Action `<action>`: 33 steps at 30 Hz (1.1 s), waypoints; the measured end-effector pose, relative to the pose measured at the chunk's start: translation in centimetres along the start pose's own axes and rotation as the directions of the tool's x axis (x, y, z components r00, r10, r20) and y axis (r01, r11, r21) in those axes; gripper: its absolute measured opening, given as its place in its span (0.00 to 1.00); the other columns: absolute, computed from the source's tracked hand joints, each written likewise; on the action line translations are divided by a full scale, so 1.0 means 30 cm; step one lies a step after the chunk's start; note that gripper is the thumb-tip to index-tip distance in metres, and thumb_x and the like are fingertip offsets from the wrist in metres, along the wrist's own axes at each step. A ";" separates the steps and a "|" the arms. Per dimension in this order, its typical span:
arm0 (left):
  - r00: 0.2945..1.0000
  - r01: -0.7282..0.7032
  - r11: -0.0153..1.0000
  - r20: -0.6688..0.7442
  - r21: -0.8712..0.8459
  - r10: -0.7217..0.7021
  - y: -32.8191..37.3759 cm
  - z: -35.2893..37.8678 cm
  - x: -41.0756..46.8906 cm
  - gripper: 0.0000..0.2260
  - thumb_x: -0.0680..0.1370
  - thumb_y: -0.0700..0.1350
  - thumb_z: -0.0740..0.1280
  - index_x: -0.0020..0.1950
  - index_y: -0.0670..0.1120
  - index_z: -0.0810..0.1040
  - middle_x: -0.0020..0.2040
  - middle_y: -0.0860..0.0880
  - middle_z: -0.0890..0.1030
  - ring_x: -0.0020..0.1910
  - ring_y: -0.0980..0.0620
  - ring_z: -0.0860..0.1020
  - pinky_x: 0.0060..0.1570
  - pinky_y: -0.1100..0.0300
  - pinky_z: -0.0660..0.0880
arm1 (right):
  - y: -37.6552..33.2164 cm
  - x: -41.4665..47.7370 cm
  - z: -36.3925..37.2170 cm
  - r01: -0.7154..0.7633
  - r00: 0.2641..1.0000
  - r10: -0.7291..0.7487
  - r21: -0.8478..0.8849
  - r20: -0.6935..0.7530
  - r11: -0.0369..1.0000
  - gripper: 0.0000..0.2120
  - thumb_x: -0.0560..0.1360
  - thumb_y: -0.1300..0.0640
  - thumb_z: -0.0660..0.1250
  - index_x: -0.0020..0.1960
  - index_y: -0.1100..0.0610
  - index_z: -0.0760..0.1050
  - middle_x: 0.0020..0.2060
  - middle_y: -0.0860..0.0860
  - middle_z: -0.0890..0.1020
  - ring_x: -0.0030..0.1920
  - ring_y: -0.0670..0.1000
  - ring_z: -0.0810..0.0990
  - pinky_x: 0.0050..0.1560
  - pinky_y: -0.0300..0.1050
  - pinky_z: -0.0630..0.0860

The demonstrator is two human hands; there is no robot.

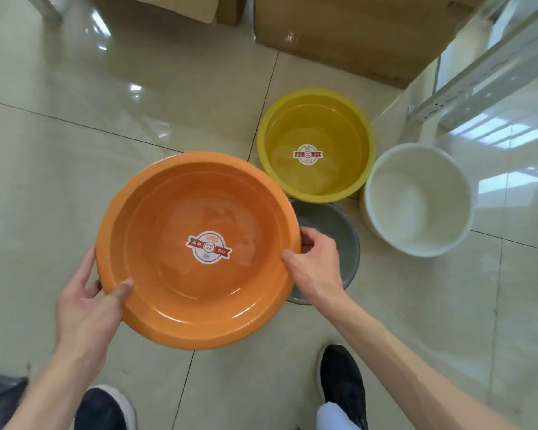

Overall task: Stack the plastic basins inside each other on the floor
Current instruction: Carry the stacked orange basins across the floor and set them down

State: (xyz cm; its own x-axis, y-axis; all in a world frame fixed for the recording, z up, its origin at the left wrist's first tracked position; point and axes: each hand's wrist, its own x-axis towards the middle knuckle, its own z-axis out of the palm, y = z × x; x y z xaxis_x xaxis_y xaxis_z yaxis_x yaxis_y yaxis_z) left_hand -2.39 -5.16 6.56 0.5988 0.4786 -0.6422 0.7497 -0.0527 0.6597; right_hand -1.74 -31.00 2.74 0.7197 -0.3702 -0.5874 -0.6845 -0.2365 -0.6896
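Orange round plastic basin point(199, 249), wide and shallow, held up over the glossy cream tiled floor point(75, 150) between both hands, tilted slightly toward the camera. Left hand point(84, 299) takes the near-left rim, thumb laid over the lip onto the inner wall, fingers curled under the outside. Right hand point(316, 265) takes the right rim the same way, thumb on top, fingers wrapped behind. Both grips pinched shut on the rim.

Handling, as a judgement: thin moulded plastic, light, stiff enough at the rolled rim but likely to flex in the wall; smooth and shiny, so a bit slippery. Not fragile. Rim at opposite sides is the sensible hold, as now.

Round paper label point(208, 247) with red banner stuck at the basin's bottom centre.

On the floor, beyond and right:
- translucent yellow deep plastic basin point(317, 144), steep walls, same kind of label inside;
- white deep plastic basin point(416, 200), plain, matte-looking, just beside the yellow one;
- grey-green round plastic basin point(339, 243), partly hidden behind the orange basin and the right hand, near the yellow one; whether they touch, cannot tell.

None nested yet. Orange looks the widest, so probably suits the bottom of the stack.

Brown cardboard boxes point(354, 26) at the far edge; black shoes point(342, 380) below.
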 end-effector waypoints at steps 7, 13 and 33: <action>0.953 -0.282 0.953 0.081 -0.112 0.292 0.287 0.369 0.033 0.24 0.75 0.32 0.70 0.65 0.53 0.71 0.44 0.51 0.84 0.28 0.64 0.82 0.37 0.58 0.81 | -0.151 0.221 -0.318 0.183 0.948 -0.184 -0.030 -0.258 0.983 0.04 0.67 0.65 0.66 0.39 0.58 0.78 0.30 0.51 0.81 0.31 0.45 0.75 0.32 0.45 0.75; 0.930 -0.344 0.931 0.093 -0.121 0.356 0.418 0.764 0.125 0.16 0.74 0.34 0.68 0.55 0.50 0.69 0.39 0.53 0.83 0.31 0.58 0.80 0.30 0.65 0.75 | -0.217 0.565 -0.464 0.063 0.868 -0.118 -0.129 -0.483 0.990 0.15 0.67 0.69 0.68 0.52 0.61 0.82 0.47 0.55 0.86 0.48 0.54 0.85 0.51 0.48 0.83; 0.949 -0.180 0.964 0.291 0.194 0.118 0.149 1.032 0.341 0.31 0.80 0.35 0.64 0.78 0.58 0.61 0.72 0.48 0.74 0.57 0.43 0.79 0.41 0.47 0.83 | 0.128 0.768 -0.389 -0.102 0.977 -0.003 -0.480 -0.213 0.871 0.18 0.76 0.55 0.61 0.64 0.59 0.72 0.61 0.61 0.78 0.63 0.64 0.75 0.64 0.58 0.73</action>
State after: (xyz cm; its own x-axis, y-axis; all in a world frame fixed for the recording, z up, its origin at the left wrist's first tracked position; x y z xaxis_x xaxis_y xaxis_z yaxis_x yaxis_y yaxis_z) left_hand 15.82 -27.62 -9.14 0.7393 0.1932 -0.6451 0.6700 -0.3071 0.6759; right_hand 10.85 -50.91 -8.51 0.6804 -0.5525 -0.4815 -0.7257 -0.5995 -0.3376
